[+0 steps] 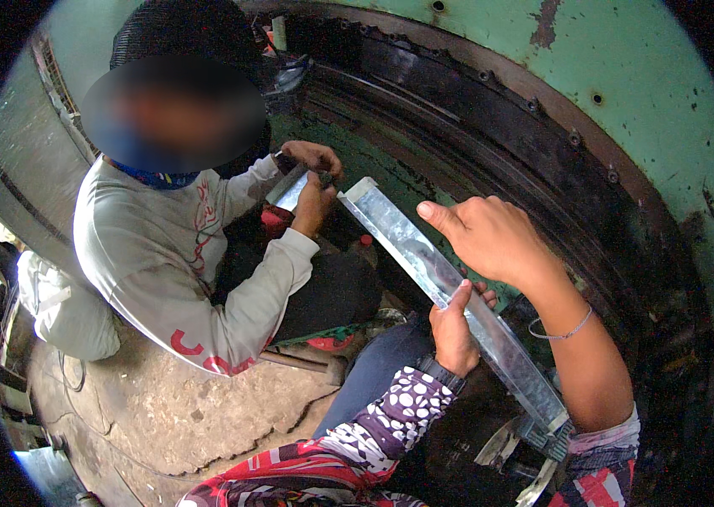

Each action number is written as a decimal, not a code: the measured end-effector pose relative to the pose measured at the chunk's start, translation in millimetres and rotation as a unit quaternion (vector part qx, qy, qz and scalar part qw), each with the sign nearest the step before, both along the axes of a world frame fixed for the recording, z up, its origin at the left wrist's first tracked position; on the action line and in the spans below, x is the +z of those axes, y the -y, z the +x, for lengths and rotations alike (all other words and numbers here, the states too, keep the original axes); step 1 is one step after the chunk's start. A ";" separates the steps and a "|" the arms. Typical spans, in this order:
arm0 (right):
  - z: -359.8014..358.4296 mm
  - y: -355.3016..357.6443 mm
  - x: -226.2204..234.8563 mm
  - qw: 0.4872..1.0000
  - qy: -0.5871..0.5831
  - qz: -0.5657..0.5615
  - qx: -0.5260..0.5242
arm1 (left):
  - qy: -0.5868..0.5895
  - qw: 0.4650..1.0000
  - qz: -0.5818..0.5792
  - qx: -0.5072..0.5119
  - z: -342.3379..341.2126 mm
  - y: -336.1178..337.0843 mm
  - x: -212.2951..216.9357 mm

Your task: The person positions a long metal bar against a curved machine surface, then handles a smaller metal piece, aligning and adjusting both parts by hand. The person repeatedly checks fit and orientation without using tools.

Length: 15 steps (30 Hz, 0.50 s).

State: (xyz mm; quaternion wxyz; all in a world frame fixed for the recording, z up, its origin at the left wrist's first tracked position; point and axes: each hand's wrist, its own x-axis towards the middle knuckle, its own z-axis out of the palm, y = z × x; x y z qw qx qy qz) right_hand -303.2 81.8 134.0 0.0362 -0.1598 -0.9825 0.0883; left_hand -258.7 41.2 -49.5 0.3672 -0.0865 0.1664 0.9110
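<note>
A long, shiny sheet-metal channel (412,241) slants across the middle, its far end up and to the left. My left hand (456,336), in a patterned sleeve with a dark wristband, is closed round it near mid-length; the thumb lies on top and fingertips show past the far edge. Just right of the channel's upper part is my right hand (496,237), back of the hand up and thumb stretched out. It grips nothing that I can see, though its other fingers are partly hidden. A thin bracelet (561,325) circles that wrist.
Opposite on the left sits a co-worker (171,245) in a pale sweatshirt, whose hands hold a shorter metal piece (289,188). A hammer (302,363) lies on the brown floor (196,414). A curved dark rim (492,110) and green metal wall (661,76) enclose the far right.
</note>
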 end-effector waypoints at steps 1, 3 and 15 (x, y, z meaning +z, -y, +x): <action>0.4 -1.9 -3.6 1.000 -0.002 0.002 0.000 | 0.002 1.000 -0.002 -0.001 0.0 0.7 -0.9; 2.4 -2.9 -5.7 1.000 0.004 0.003 -0.003 | -0.003 1.000 -0.005 0.001 -0.1 0.7 -2.5; 75.3 7.1 -25.6 0.988 -0.085 -0.126 -0.005 | 0.033 0.999 -0.032 -0.008 2.6 0.5 -3.6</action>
